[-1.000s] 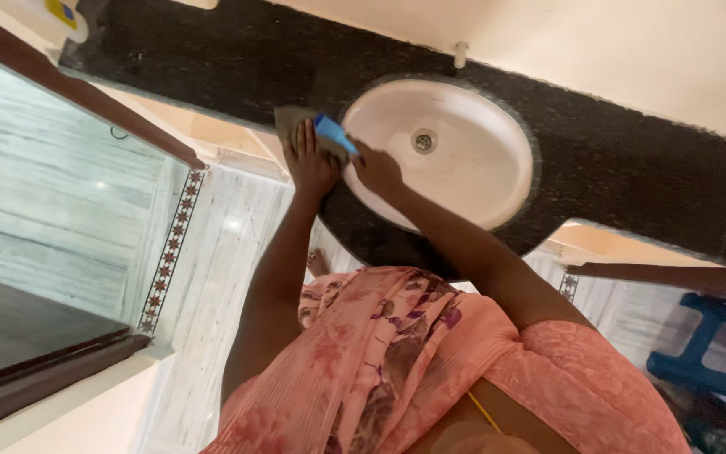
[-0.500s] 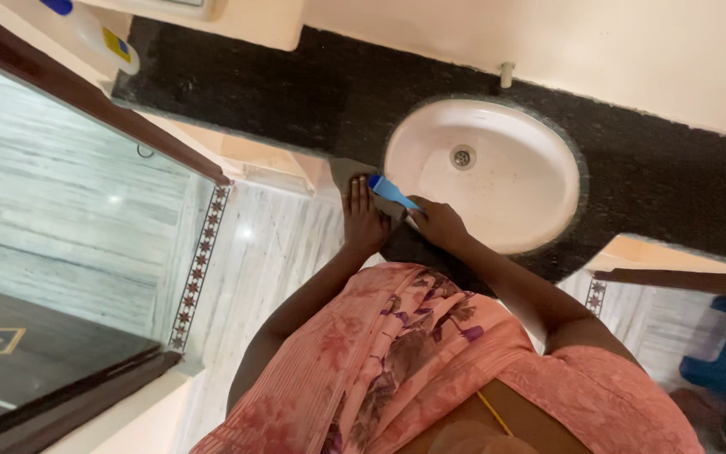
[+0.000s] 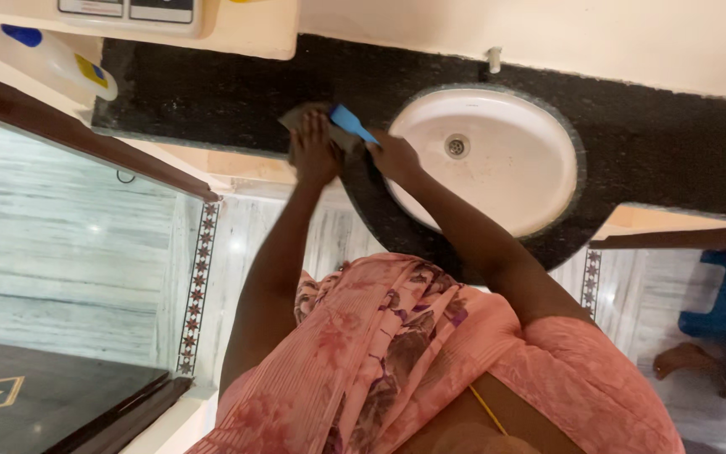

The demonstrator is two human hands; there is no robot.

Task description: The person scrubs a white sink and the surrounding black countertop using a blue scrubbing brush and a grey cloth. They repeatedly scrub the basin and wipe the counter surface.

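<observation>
Two hands at the counter edge beside the basin

Head view, the only one. Both hands worked on the black stone counter [image 3: 237,92], just left of the oval white basin [image 3: 506,168] set into it. The left hand [image 3: 314,150] lay flat, fingers spread, pressing a grey-brown cloth [image 3: 296,118] onto the stone; the cloth's far corner showed beyond the fingertips. The right hand [image 3: 394,156] was closed around a small blue object [image 3: 351,123], which stuck out toward the left hand and touched or nearly touched the cloth. It looked like a scraper or a brush handle, but motion blur left its kind uncertain. The right wrist crossed the near-left rim of the basin.

The basin's drain [image 3: 456,145] sat near its centre, and a short white tap stub [image 3: 493,59] stood on the counter behind it, against the cream wall [image 3: 548,34]. At the far left end of the counter lay a white plastic bottle [image 3: 52,59] with a blue cap. Below the counter edge ran pale marble flooring [image 3: 60,244] with a patterned tile border [image 3: 199,286]. A blue plastic stool [image 3: 720,294] stood at the right, with someone's bare foot [image 3: 682,360] beside it. The person wore a pink floral garment [image 3: 397,361].
</observation>
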